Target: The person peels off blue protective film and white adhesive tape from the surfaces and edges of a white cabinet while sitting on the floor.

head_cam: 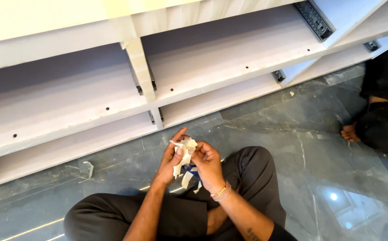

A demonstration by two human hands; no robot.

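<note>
I sit cross-legged on a dark glossy floor in black trousers. Both hands meet in front of my lap. My left hand (170, 159) and my right hand (208, 164) together pinch a crumpled wad of pale cream tape or paper (185, 147). Loose strips of it hang down between my wrists, and a bit of blue (189, 168) shows behind them. An orange and pink band circles my right wrist (221, 192).
A long white cabinet carcass (189, 67) lies on its side ahead of me, with drawer slides (313, 18) and small drilled holes. A small white bracket (89, 168) lies on the floor at left. Another person in black sits at right, a bare foot (349, 132) showing.
</note>
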